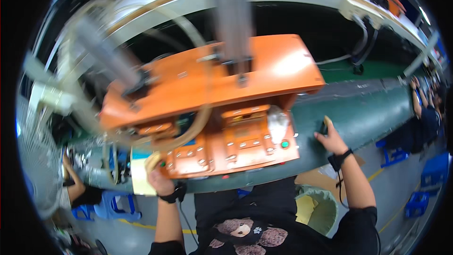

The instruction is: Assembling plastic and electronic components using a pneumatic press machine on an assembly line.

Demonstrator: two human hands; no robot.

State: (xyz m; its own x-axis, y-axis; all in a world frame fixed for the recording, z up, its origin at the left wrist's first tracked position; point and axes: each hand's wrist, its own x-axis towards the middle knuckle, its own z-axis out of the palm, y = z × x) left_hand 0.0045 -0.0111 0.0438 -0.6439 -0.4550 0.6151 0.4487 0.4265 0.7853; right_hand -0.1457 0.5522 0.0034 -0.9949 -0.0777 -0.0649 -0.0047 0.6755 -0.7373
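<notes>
the left hand (158, 178) rests at the near left corner of the orange machine (212, 108), fingers curled around a pale yellowish piece (152, 161). the right hand (330, 139) lies well right of the machine on the green conveyor belt (368, 108), pinching a small dark object (324, 127).

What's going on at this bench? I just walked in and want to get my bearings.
A person stands at an orange machine set on a long green conveyor belt. The left hand is at the machine's front left corner, by a green button on the control panel, with a pale, blurred thing at the fingers. The right hand rests on the belt to the machine's right, touching a small dark thing. The picture is motion-blurred, so finer detail is unclear. Other people sit along the line.
</notes>
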